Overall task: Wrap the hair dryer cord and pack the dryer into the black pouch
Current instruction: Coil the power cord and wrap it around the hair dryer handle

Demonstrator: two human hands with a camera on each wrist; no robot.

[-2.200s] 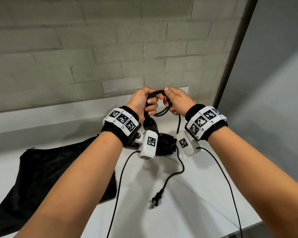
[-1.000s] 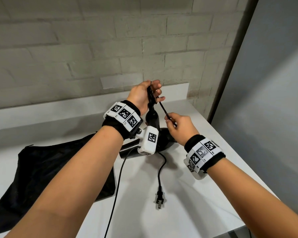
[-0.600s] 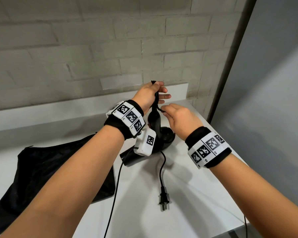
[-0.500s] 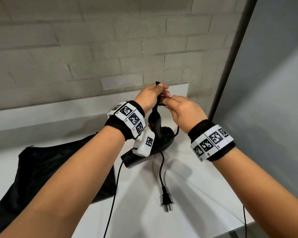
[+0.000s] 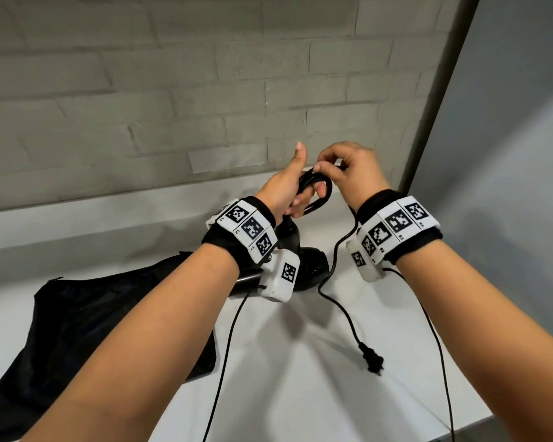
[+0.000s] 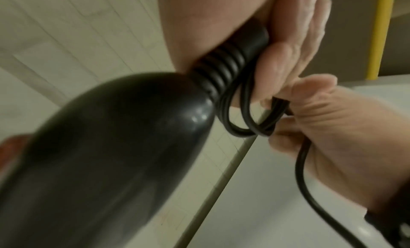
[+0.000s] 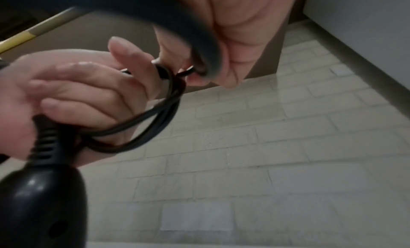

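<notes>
Black hair dryer (image 5: pixel 288 250) standing handle-up on the white counter, ribbed cord collar at the top. Black cord (image 5: pixel 316 194) gathered in several loops above the handle — remainder trailing down to the plug (image 5: pixel 371 362) on the counter. Black pouch (image 5: pixel 77 330) lying flat, crumpled, left of the dryer.

light: soft, even, kinda dim
shadows: faint under arms on the table (image 5: pixel 300 393)
wrist views: blurry, edges warped
</notes>
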